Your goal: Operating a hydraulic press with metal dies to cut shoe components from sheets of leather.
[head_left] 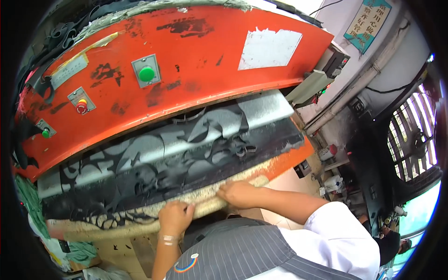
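In the head view, a long beige, rough-surfaced slab edge [203, 208] runs along the front of the press bed. My left hand [173, 217] is closed over it, thumb toward the right, with a band on the wrist. Farther right, my right hand [237, 193] curls its fingers on the same edge; its fingertips are partly hidden. Just beyond both hands lies black sheet material [186, 172] with curved cut-outs and loose scraps. A thin curved metal piece [246, 150] sits on it. Behind is a pale grey-white strip [266, 110] scattered with black offcuts.
The orange press head [205, 60] spans the far side, with a green button [146, 73] and a red knob [81, 106]. A control box [310, 87] juts out at its right end. Green cloth [83, 252] hangs at lower left. Another person [389, 245] is at far right.
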The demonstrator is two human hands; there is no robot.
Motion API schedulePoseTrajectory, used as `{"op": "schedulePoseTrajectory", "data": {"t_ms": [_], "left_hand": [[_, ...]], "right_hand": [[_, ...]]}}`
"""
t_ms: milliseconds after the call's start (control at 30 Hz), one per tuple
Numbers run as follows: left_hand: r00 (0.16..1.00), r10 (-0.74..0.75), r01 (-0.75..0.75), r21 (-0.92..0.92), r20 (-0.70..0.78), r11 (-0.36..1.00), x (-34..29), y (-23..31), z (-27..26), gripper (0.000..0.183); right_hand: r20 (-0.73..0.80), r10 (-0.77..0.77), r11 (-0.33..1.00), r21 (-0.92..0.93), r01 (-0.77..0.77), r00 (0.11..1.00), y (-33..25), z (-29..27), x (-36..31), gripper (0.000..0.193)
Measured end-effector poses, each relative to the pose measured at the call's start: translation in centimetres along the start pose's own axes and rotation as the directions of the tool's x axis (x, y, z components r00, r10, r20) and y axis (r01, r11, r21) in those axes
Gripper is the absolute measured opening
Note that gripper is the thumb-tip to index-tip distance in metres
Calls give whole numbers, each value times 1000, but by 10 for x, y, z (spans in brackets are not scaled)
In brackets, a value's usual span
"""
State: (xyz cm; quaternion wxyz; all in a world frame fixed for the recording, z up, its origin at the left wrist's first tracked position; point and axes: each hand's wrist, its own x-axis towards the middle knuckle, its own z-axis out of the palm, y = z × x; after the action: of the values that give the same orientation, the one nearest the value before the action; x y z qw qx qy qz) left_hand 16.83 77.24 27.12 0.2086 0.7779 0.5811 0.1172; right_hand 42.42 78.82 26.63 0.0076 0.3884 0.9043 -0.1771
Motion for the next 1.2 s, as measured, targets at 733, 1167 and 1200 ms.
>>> {"op": "schedulePoseTrajectory", "data": {"t_ms": [733, 1167, 1200], "left_hand": [[915, 198, -193, 49, -351, 980, 194, -37, 18, 38], [909, 92, -156, -128, -406, 979, 294, -54, -13, 30], [921, 91, -141, -104, -379, 985, 300, -56, -9, 27]], "right_hand": [[-265, -765, 567, -710, 418, 587, 196, -242, 247, 10], [-419, 561, 827, 268, -493, 714, 307, -105, 160, 23], [-446, 592, 806, 314, -502, 671, 307, -100, 159, 24]]}}
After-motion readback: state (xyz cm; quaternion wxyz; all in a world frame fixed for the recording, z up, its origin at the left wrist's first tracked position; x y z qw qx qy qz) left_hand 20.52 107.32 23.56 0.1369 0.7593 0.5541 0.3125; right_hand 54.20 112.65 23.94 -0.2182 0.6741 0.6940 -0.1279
